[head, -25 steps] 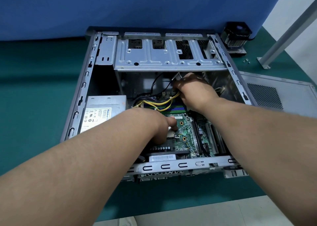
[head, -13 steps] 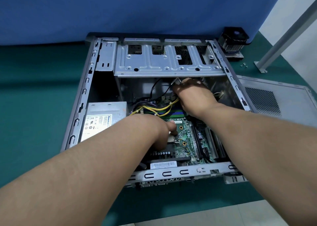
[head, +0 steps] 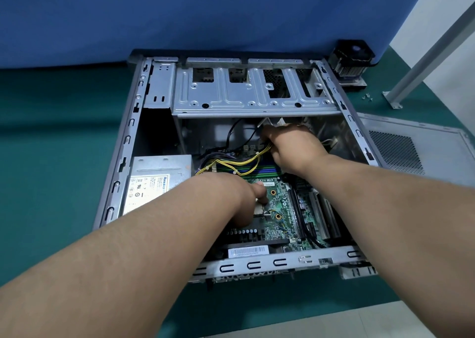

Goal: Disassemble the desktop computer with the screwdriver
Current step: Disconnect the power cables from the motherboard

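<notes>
the open computer case (head: 123, 157) lies on its side in the middle of the green mat (head: 51, 137), its far edge against the blue screen (head: 205, 11). the left hand (head: 241, 196) is down on the green circuit board (head: 280, 204) near the case's front edge, fingers curled under; what they hold, if anything, is hidden. the right hand (head: 290, 145) reaches deeper, under the metal drive tray (head: 246, 98), fingers curled round the yellow wires (head: 246, 161). the power supply (head: 156, 181) sits by the case's left wall. near the mat's far right corner stand a cooling fan (head: 349, 60) and a few loose screws (head: 368, 96); the side panel (head: 421, 152) lies flat right of the case.
</notes>
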The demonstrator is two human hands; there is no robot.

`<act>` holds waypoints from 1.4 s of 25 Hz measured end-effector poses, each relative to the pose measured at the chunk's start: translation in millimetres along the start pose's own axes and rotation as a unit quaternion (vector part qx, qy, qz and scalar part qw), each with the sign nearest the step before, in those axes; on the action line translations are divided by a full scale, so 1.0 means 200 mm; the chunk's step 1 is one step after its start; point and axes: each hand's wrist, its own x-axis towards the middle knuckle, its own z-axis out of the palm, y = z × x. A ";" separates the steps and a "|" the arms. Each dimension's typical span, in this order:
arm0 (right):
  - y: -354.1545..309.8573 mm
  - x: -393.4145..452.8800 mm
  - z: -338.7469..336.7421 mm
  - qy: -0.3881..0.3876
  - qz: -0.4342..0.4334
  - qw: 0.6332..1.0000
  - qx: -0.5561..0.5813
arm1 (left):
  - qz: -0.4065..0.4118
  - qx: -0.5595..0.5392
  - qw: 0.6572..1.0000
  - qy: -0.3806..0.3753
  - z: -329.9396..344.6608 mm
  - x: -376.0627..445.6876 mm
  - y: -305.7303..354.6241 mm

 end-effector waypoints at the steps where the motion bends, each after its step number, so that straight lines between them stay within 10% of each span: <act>1: 0.00 0.00 0.00 0.000 0.003 1.000 0.006 | -0.001 0.000 1.000 -0.001 0.00 0.00 0.00; 22: -0.02 -0.03 0.00 0.018 0.009 1.000 0.002 | 0.012 -0.005 1.000 0.000 0.02 0.02 -0.01; 29: -0.05 -0.05 -0.05 -0.085 0.001 0.996 -0.031 | 0.014 -0.013 1.000 0.002 0.02 0.02 -0.01; 35: 0.06 -0.30 -0.30 -0.025 -0.158 0.985 -0.059 | 0.016 -0.009 1.000 0.007 0.04 0.03 -0.02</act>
